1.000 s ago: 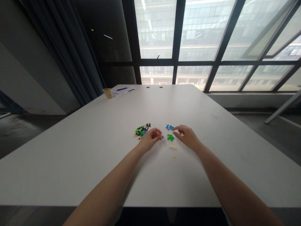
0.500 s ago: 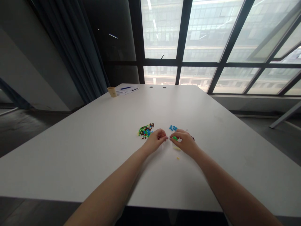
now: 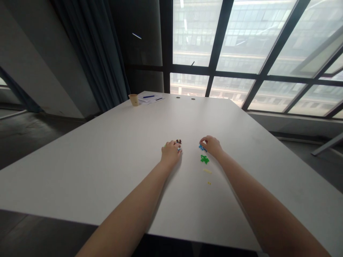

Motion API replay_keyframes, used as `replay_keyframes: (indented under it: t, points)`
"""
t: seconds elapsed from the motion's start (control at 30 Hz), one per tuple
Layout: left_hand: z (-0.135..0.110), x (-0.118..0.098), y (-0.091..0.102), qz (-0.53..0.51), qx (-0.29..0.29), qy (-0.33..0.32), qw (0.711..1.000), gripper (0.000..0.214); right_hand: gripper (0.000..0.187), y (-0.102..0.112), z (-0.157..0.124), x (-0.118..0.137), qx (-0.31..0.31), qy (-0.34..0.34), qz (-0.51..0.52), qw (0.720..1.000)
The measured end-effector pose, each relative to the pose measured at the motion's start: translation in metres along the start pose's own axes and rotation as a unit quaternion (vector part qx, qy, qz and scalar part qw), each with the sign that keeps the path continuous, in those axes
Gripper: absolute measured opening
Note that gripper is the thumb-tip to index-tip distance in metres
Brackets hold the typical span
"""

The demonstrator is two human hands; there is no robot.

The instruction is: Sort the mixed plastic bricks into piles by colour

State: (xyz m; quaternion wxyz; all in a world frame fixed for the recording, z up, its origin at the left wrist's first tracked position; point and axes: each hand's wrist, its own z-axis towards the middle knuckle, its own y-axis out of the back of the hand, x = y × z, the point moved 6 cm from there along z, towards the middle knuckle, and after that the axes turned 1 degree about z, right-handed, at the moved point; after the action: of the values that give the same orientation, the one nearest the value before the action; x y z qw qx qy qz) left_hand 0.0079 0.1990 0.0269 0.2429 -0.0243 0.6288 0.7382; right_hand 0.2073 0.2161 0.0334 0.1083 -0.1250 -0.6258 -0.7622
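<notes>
My left hand [image 3: 170, 152] rests over a mixed pile of small coloured pieces [image 3: 178, 142] on the white table [image 3: 107, 160], covering most of it; its fingers are curled down onto the pile. My right hand [image 3: 211, 145] is pinched at a small cluster of blue pieces [image 3: 201, 147]. Just nearer to me lie a cluster of green pieces [image 3: 204, 159], a pale yellow piece [image 3: 207, 171] and two tiny yellow bits [image 3: 209, 183].
At the table's far left corner stand a paper cup [image 3: 133, 99] and papers with a blue pen [image 3: 150, 98]. Large windows and a dark curtain lie beyond the table. The near table edge runs across the bottom of the view.
My left hand moved forward onto the mixed pile. My right hand left the green cluster and reached to the blue cluster. The view tilted and shifted slightly.
</notes>
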Motion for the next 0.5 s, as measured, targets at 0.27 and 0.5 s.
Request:
replay_keyframes:
  t: [0.27,0.5]
  points:
    - [0.003,0.004,0.002,0.007,-0.004,0.013,1.0,0.023,0.023,0.006,0.001,-0.007,0.006,-0.028,-0.013,1.0]
    - [0.006,0.013,0.002,-0.024,-0.025,0.049,0.998,0.024,0.028,0.02,-0.025,-0.028,-0.012,-0.043,0.022,0.999]
